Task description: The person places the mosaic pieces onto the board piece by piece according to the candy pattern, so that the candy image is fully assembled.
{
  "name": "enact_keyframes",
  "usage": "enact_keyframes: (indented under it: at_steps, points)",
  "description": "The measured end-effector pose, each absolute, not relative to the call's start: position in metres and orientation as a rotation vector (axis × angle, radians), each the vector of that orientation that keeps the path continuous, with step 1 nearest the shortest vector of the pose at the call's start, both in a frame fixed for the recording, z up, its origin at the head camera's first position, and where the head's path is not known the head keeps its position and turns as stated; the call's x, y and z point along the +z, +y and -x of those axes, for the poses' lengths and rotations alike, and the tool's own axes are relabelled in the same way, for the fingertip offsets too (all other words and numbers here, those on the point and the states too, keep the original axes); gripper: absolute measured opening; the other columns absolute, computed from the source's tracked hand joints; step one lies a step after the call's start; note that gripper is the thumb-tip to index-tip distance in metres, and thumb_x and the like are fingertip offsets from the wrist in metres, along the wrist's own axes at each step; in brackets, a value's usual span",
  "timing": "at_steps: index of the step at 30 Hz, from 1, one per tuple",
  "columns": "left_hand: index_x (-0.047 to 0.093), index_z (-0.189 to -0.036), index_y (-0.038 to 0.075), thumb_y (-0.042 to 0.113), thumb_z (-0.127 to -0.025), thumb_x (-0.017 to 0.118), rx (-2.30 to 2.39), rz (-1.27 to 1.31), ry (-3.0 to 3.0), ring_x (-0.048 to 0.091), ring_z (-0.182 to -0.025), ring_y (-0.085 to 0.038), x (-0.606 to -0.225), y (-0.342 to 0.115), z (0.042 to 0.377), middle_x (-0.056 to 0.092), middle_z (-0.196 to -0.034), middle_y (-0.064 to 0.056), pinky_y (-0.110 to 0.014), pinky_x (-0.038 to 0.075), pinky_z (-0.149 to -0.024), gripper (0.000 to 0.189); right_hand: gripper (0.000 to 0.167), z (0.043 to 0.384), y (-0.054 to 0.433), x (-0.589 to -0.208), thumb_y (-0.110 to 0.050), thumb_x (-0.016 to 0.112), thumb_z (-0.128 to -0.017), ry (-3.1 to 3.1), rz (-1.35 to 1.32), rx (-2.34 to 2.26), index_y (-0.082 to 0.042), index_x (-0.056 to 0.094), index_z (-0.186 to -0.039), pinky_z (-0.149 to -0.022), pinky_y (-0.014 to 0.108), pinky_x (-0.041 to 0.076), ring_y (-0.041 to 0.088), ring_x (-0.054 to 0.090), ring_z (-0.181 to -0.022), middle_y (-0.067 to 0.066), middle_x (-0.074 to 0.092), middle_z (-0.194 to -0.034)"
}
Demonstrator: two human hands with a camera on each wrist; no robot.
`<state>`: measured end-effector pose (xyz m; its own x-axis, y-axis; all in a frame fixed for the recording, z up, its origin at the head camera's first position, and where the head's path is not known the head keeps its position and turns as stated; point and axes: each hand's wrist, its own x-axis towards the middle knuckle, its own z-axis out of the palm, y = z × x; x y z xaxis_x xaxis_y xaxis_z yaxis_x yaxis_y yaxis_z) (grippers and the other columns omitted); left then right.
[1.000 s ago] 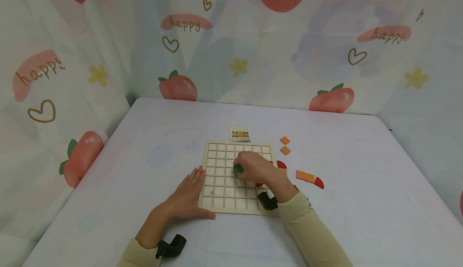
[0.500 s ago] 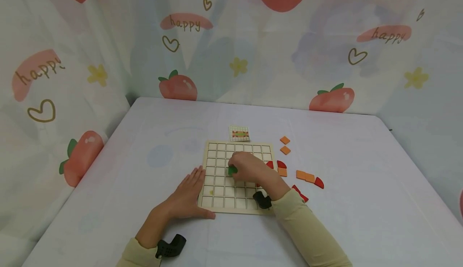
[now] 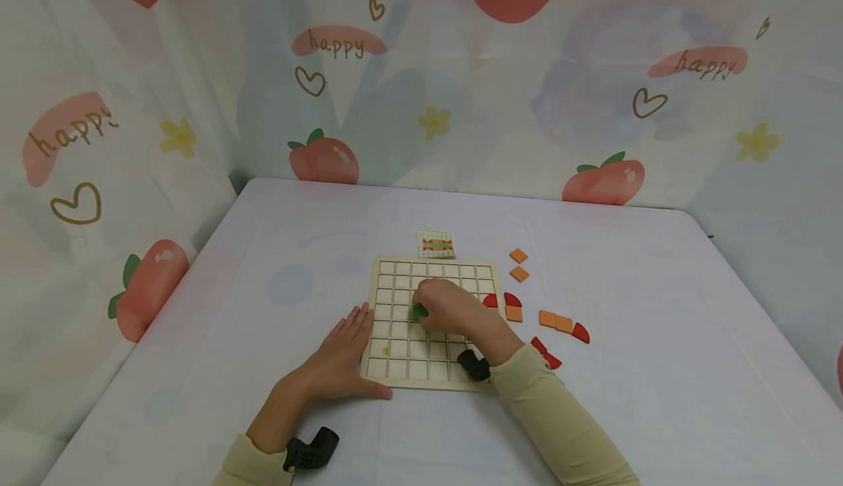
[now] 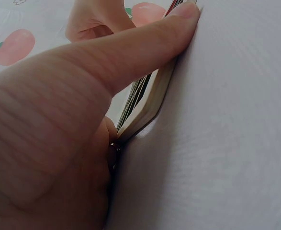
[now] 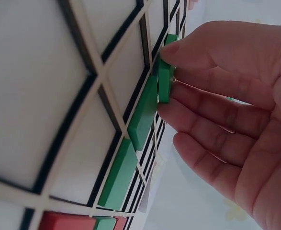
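In the head view, the left hand [image 3: 336, 354] is lying with fingers extended against the left edge of the gridded board [image 3: 398, 368], while the right hand [image 3: 454, 310] is pinching a green piece [image 3: 419, 313] at its left-middle cells, and orange tiles [image 3: 548, 318] are lying on the table to the right. In the left wrist view, the left thumb [image 4: 145, 50] is stretching along the board's near edge. In the right wrist view, thumb and fingers are gripping the green piece just beside two green blocks [image 5: 117, 175] sitting on the grid.
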<state>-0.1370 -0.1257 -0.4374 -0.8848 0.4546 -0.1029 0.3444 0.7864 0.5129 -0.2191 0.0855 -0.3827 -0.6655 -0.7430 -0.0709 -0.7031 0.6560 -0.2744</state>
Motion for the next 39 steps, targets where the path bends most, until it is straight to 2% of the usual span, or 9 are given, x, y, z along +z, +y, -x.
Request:
enact_keyframes:
  at_steps: [6,14,25,39]
  points:
    - [0.006,-0.146,-0.001,0.07,-0.063,0.066,0.726,-0.622,2.766,-0.004,-0.138,-0.022,-0.4377,-0.1254,0.1368,0.0,-0.152,-0.013,-0.041,0.005,-0.109,0.125,0.019,0.2192,0.0846,-0.385,0.001,0.065,-0.077,2.701,1.188,-0.324,-0.014,0.06,-0.066,-0.058,0.025,0.035,0.011,0.04,-0.064,-0.002,0.052,-0.069]
    - [0.006,-0.146,-0.001,0.069,-0.064,0.066,0.728,-0.615,2.758,-0.004,-0.138,-0.022,-0.436,-0.1245,0.1366,0.0,-0.152,-0.013,-0.041,0.005,-0.109,0.124,0.011,0.2183,0.084,-0.3849,0.0,0.065,-0.079,2.692,1.191,-0.328,-0.01,0.067,-0.075,-0.063,0.026,0.041,0.01,0.046,-0.069,-0.001,0.057,-0.077]
    - [0.006,-0.146,-0.002,0.069,-0.064,0.067,0.724,-0.613,2.756,-0.003,-0.138,-0.023,-0.435,-0.1243,0.1365,0.0,-0.152,-0.013,-0.041,0.005,-0.109,0.124,0.019,0.218,0.0845,-0.3856,0.002,0.064,-0.079,2.69,1.215,-0.358,-0.012,0.061,-0.065,-0.062,0.027,0.036,0.012,0.042,-0.068,0.0,0.055,-0.075]
    - [0.007,-0.145,-0.003,0.067,-0.064,0.068,0.722,-0.598,2.75,-0.003,-0.138,-0.024,-0.4328,-0.123,0.1357,0.001,-0.152,-0.014,-0.042,0.004,-0.109,0.123,0.006,0.2167,0.0872,-0.3845,-0.004,0.066,-0.081,2.688,1.159,-0.385,-0.008,0.069,-0.078,-0.065,0.027,0.042,0.011,0.048,-0.074,0.001,0.059,-0.084]
